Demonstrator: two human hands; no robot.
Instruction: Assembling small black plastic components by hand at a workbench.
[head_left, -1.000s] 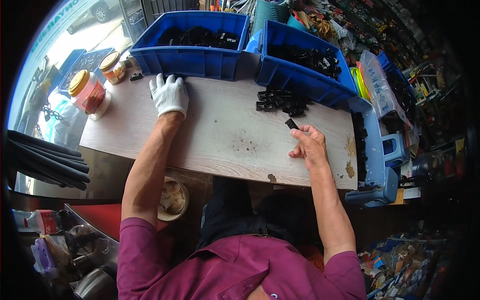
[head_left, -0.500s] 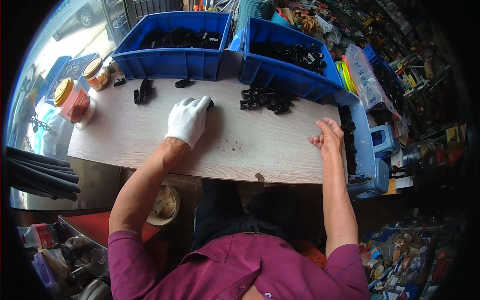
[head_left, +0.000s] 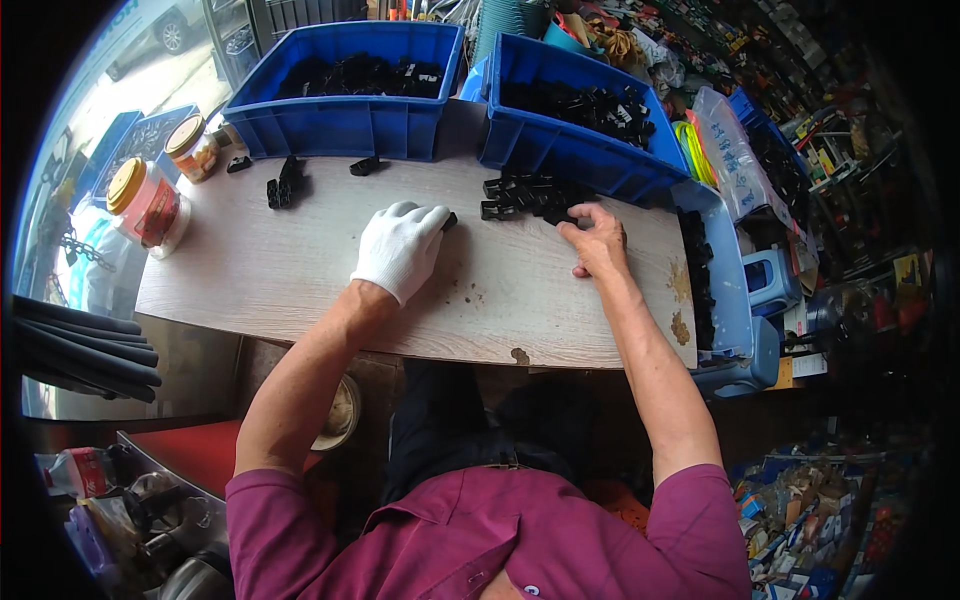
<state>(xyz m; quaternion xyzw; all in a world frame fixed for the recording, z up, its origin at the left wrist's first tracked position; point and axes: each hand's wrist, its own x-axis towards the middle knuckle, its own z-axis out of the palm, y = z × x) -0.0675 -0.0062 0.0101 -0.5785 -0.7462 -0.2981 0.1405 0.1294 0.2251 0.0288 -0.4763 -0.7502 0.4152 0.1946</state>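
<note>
My left hand [head_left: 402, 250], in a white knit glove, rests over the middle of the table. Its fingers are closed on a small black plastic part [head_left: 450, 221], whose end pokes out beside the fingertips. My bare right hand [head_left: 603, 243] is at the near right side of a pile of black plastic parts [head_left: 522, 193]. Thumb and forefinger pinch one of these parts at the pile's edge, mostly hidden by the fingers.
Two blue bins [head_left: 345, 125] [head_left: 570, 150] of black parts stand along the far edge. Some loose black parts [head_left: 286, 185] lie at the left, near two jars [head_left: 147, 205] [head_left: 192, 148]. A lighter blue bin [head_left: 735, 290] adjoins the table's right edge.
My right hand has moved left and away from me, from the table's right side to the pile. My left hand has shifted right with its black part.
</note>
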